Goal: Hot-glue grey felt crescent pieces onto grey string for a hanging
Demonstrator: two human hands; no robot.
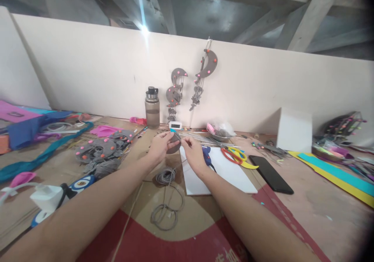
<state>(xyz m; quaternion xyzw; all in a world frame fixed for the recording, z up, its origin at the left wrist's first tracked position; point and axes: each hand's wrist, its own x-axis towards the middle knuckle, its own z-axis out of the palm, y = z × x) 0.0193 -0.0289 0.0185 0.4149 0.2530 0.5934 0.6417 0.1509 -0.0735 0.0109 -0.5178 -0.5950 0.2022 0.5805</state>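
My left hand (159,148) grips a dark grey felt piece (174,148) with a rounded lower edge, holding it above the table. A small bright blue bit (173,130) shows at its top, by my left fingertips. My right hand (192,154) is closed in a pinch at the felt's right edge, seemingly on a thin grey cord (177,135). Below both hands lies a loose coil of grey cord (165,176). Beside my right wrist is a blue glue gun (207,155) on a white board (230,178).
Scissors with red handles (226,157) and yellow ones (239,158) lie right, near a black phone (271,174). A bottle (152,112) and small clock (175,125) stand behind. Grey moon ornaments (210,64) hang on the wall. A power strip (83,183) sits left.
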